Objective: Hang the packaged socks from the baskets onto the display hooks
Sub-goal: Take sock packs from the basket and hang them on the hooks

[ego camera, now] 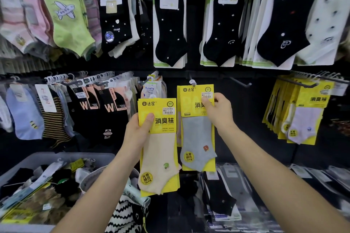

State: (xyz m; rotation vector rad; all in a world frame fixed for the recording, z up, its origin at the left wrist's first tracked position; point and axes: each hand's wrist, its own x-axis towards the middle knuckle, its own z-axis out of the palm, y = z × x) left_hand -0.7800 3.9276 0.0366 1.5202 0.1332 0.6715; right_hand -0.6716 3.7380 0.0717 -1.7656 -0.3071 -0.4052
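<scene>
My left hand [138,132] grips a yellow-carded pack of cream socks [159,147] by its left edge, held upright below the lower row of hooks. Just to its right, a yellow-carded pack of grey socks [197,132] hangs by its white hanger on a display hook [191,81]. My right hand [217,111] pinches the card of that grey pack at its upper right. An empty hook [244,83] juts out further right. A grey basket [34,161] with several loose sock packs stands at the lower left.
Black and pastel socks fill the upper hooks. A bunch of yellow packs [301,111] hangs at the right, striped and black socks [79,108] at the left. A black-and-white patterned bag [128,213] sits below my left arm. Flat sock packs [227,195] lie on the lower shelf.
</scene>
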